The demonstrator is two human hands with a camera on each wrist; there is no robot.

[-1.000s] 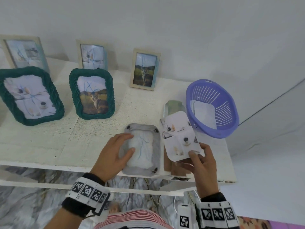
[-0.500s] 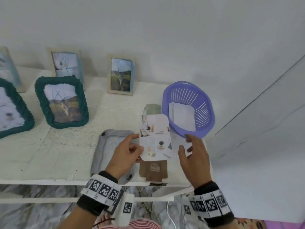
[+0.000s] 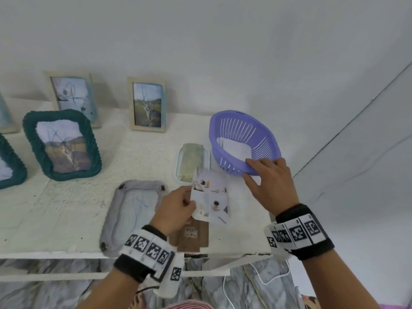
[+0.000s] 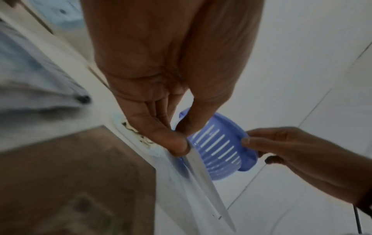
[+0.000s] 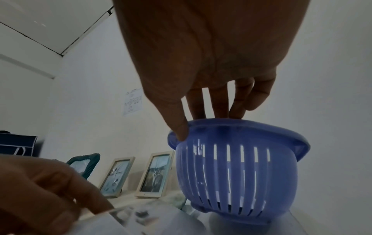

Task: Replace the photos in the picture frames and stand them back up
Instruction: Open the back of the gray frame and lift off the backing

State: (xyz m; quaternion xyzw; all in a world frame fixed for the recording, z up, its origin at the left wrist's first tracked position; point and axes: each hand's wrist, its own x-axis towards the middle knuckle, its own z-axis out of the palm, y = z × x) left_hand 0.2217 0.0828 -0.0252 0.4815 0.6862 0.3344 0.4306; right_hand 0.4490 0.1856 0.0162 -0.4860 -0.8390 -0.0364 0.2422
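My left hand [image 3: 191,204] pinches the left edge of a collage photo [image 3: 211,197] and holds it just above the shelf; the pinch [image 4: 181,143] also shows in the left wrist view. A grey frame [image 3: 133,210] lies flat to its left, untouched. Partly under the photo lies a brown backing board [image 3: 191,237], with a greenish pane [image 3: 192,161] behind it. My right hand [image 3: 256,172] grips the near rim of the purple slotted basket [image 3: 243,130], thumb outside and fingers [image 5: 237,111] over the rim. White photos [image 3: 234,148] lie inside the basket.
Against the wall stand a green woven frame [image 3: 62,146] and two pale wooden frames [image 3: 147,103] [image 3: 73,97]; another green frame is cut off at the far left. The shelf's front edge [image 3: 66,253] runs just below the grey frame. A white cable [image 3: 263,279] hangs below.
The photo passed from my right hand to my left, which left the grey frame. My right hand moved up to the basket rim. The head view swung right.
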